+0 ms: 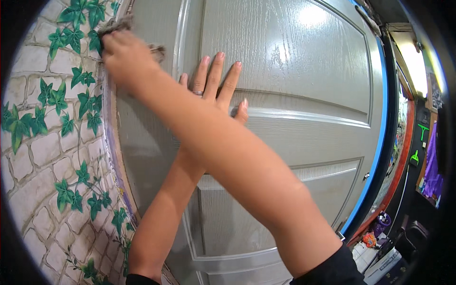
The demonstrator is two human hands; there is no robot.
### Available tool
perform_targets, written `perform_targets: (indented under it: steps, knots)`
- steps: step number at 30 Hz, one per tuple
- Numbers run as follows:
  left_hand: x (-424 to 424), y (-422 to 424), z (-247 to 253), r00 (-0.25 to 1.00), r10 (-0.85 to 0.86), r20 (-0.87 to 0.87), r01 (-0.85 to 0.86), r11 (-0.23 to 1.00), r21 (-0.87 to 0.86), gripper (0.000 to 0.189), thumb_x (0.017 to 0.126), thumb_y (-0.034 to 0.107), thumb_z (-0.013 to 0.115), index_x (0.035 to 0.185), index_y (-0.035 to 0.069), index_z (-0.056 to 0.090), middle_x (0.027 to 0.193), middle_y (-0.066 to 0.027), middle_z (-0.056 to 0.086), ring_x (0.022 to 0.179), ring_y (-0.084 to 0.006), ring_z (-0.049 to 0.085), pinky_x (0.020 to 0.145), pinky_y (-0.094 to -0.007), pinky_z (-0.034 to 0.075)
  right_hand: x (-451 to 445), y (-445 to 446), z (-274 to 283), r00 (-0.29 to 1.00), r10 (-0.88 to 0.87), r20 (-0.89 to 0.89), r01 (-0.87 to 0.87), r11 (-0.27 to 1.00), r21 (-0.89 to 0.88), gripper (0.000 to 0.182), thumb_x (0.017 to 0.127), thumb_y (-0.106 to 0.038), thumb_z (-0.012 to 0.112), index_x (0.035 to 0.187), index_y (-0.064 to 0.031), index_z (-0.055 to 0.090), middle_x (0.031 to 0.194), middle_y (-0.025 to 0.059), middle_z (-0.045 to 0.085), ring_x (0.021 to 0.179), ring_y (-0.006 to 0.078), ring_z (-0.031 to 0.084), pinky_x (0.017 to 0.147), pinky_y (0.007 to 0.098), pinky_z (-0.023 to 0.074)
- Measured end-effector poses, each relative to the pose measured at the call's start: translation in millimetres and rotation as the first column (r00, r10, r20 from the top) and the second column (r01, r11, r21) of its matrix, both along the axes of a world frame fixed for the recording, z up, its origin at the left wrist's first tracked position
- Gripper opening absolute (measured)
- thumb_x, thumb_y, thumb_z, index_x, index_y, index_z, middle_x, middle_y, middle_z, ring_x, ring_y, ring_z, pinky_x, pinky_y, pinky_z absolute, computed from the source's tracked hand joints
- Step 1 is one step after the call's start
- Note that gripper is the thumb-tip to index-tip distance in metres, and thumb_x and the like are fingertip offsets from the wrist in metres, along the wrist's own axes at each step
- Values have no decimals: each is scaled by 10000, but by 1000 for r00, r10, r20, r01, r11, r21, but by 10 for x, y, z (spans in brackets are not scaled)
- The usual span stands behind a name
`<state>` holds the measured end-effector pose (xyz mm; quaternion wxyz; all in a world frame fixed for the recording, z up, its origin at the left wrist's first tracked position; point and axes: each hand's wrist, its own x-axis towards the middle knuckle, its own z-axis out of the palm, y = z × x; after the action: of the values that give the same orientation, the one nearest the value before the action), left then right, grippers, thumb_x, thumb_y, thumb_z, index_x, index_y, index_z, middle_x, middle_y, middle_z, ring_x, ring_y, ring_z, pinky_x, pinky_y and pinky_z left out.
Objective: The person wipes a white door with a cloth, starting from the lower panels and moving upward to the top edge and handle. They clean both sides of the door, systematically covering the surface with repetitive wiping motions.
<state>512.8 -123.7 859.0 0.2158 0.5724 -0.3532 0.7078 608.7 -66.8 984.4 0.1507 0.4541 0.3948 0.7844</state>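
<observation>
A grey panelled door with a wood-grain finish fills the view before me. My right hand reaches across to the door's left edge, closed around a crumpled greyish-brown cloth. The hand is blurred, and part of the cloth sticks out on its right side. Beneath my crossing right forearm, my left hand lies against the door with its fingers spread and a ring on one finger. Part of the left hand and wrist is hidden by that forearm.
Left of the door is a wall with a stone-and-ivy pattern. A blue strip runs along the door's right side, with a small metal latch nearby. Further right are a purple cloth, a purple basket and a green dustpan.
</observation>
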Motion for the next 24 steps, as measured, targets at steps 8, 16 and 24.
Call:
perform_targets:
  steps: [8, 16, 24]
  knots:
    - [31, 21, -1, 968, 224, -110, -214, 972, 97, 571, 888, 313, 533, 1428, 159, 428, 1478, -132, 377, 1352, -319, 358, 1075, -538, 273, -470, -788, 404, 973, 135, -186, -88, 966, 242, 240, 774, -117, 544, 957, 6, 637, 1022, 172, 645, 1041, 346, 595, 903, 418, 491]
    - [-232, -674, 131, 958, 225, -176, -254, 954, -161, 638, 939, 434, 460, 1495, 166, 300, 1559, -93, 253, 1426, -363, 212, 1091, -651, 119, -2090, -3094, 707, 973, -204, -106, 229, 903, 363, 236, 903, -23, 429, 994, 67, 627, 1175, 265, 568, 1079, 408, 558, 938, 445, 453]
    - [-626, -1447, 304, 977, 207, -59, -212, 973, -96, 708, 898, 534, 493, 1500, 222, 292, 1551, -175, 224, 1424, -399, 194, 1081, -682, 71, -3355, -5647, 370, 894, -437, -93, 355, 568, 742, 371, 901, -194, 487, 1251, -148, 603, 1288, 123, 575, 1145, 360, 549, 974, 403, 441]
